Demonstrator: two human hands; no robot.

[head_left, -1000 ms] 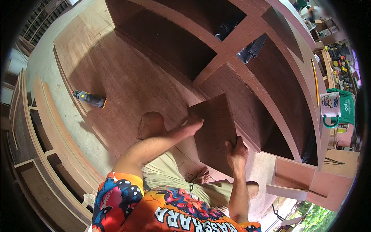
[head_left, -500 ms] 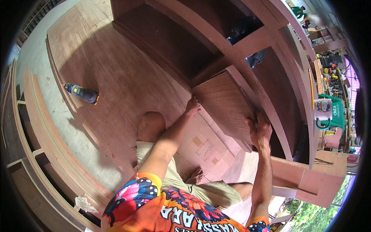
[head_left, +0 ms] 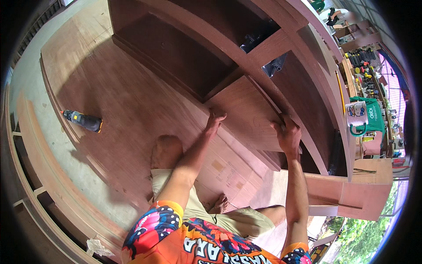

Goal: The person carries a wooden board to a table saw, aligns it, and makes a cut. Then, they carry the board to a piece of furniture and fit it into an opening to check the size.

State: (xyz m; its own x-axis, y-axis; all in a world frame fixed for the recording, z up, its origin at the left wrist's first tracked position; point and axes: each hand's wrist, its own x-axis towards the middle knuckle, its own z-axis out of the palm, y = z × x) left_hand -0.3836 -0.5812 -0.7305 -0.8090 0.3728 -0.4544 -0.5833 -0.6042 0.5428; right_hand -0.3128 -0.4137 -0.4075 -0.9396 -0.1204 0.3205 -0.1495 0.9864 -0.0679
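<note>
A brown wooden panel [head_left: 246, 116] stands tilted against an opening in the large dark-brown cabinet frame [head_left: 272, 43]. My left hand [head_left: 215, 121] is at the panel's near left edge, with a finger or thumb lying over its face. The rest of its fingers are partly hidden. My right hand [head_left: 289, 135] is closed round the panel's right edge, thumb on the face and fingers behind it, close to the frame's rail. Black metal drawer slides [head_left: 274, 65] show inside the cabinet above the panel.
A cordless drill [head_left: 83, 120] lies on the broad brown board [head_left: 127, 101] to the left. Flattened cardboard [head_left: 226, 169] is under my legs. Curved wooden frames [head_left: 57, 176] lie at far left. A mug [head_left: 356, 113] and a pencil [head_left: 340, 93] are on the cabinet's right side.
The panel sits closer to the cabinet frame, and less of its upper edge shows. My left hand's grip has shifted, with a digit now over the face. The whole view has moved slightly.
</note>
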